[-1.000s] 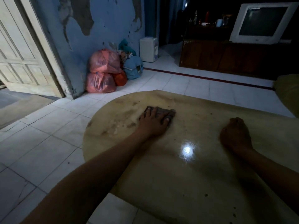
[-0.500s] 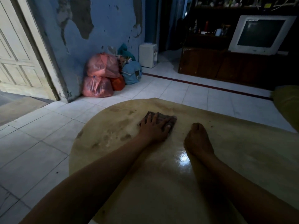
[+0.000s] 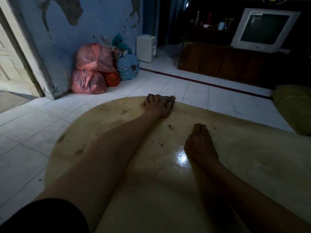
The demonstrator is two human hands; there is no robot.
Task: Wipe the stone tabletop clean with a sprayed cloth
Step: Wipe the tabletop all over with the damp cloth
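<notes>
Two hands: both lie on the round stone table [image 3: 244, 165], the left far out at its far edge, the right nearer the middle.
Left hand [image 3: 159, 106]: stretched out with its fingers [image 3: 152, 99] laid fairly flat over the cloth, pressing it down on the stone; a black sleeve [image 3: 50, 217] shows at the upper arm.
Cloth [image 3: 170, 100]: dark and bunched, under the left hand at the far edge of the table, only its edges showing past the fingers.
Right hand [image 3: 199, 143]: resting on the table just beside a bright glare spot [image 3: 181, 158]; its fingers are curled under, knuckles forward, and hold nothing that can be seen.
Table surface: pale yellowish and glossy, with dark crumbs [image 3: 170, 126] scattered between the two hands and duller smudges [image 3: 124, 112] toward the left edge.
Bags: two pink plastic bags [image 3: 93, 68], stuffed full and stacked one on the other, stand on the tiled floor [image 3: 33, 132] against the blue wall [image 3: 104, 19]; what fills them cannot be told. An orange bag [image 3: 112, 79] and a blue bag [image 3: 127, 66] sit just beside them, with loose teal cloth on top.
Past the bags: a small white box-shaped appliance [image 3: 146, 48] on the floor.
Far right: a white-cased television [image 3: 264, 29] on a dark wooden cabinet [image 3: 218, 63]; the shelf behind holds small bottles and a cup, too dim to name.
Right edge: a yellow-green cushion [image 3: 294, 106] just beside the table.
Left edge: a pale panelled door [image 3: 8, 68].
</notes>
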